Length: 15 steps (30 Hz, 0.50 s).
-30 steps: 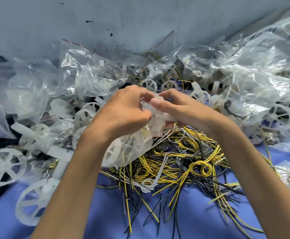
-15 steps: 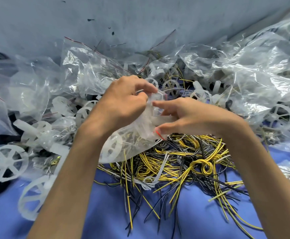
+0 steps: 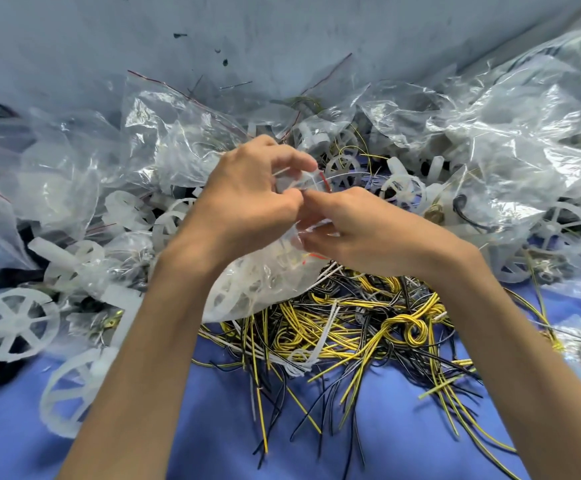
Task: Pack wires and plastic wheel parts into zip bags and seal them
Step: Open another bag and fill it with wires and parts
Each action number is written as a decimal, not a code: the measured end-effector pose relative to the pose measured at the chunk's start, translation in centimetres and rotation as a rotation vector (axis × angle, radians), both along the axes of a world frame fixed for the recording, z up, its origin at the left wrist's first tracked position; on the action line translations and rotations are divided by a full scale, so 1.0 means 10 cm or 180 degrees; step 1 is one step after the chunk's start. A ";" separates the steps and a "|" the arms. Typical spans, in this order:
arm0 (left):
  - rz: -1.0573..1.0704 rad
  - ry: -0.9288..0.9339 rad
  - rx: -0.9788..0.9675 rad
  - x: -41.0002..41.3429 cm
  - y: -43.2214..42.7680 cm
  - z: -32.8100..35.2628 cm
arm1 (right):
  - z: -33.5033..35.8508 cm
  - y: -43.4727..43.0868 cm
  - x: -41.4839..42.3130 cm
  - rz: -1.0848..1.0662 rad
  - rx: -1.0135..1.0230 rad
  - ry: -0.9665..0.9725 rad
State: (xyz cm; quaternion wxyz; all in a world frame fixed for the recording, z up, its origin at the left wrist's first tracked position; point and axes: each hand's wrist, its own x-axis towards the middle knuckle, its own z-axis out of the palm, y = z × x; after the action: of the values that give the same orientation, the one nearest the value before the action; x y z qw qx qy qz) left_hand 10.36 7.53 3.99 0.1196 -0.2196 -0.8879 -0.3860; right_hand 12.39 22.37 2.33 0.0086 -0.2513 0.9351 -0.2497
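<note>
Both hands meet above the middle of the blue tabletop (image 3: 213,427). The left hand (image 3: 247,206) has its grip closed on the mouth of a small clear plastic zip bag with a red seal line (image 3: 275,271), its fingers curled over the top edge. The right hand (image 3: 372,233) pinches the same edge from the other side, its fingertips touching those of the left. The bag hangs below the hands and holds white plastic spoked wheel parts (image 3: 225,299). Its lower end lies over the far edge of a tangled heap of yellow and black wires (image 3: 368,323). A loose white spoked wheel (image 3: 8,323) lies at the left, and crumpled clear bags (image 3: 185,143) pile up behind the hands.
</note>
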 end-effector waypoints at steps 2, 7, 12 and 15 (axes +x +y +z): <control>-0.0008 -0.0043 0.0071 -0.01 -0.01 0.00 | 0.01 0.02 0.01 -0.0033 0.0348 -0.0025; -0.0002 -0.0125 0.0228 -0.02 -0.03 0.00 | -0.03 0.02 0.02 0.0043 0.0918 -0.0231; 0.0091 0.0081 0.0293 0.00 -0.03 0.02 | -0.05 -0.01 -0.01 -0.0310 0.1247 0.0251; -0.0020 0.0094 0.0487 0.03 -0.02 0.05 | -0.04 0.03 -0.02 -0.0408 0.1121 0.0295</control>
State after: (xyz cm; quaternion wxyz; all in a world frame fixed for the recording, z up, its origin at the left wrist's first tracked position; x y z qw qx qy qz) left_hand 10.64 7.34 4.47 0.1479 -0.2182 -0.8533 -0.4499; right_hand 12.18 22.63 1.93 -0.0066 -0.1971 0.9778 -0.0703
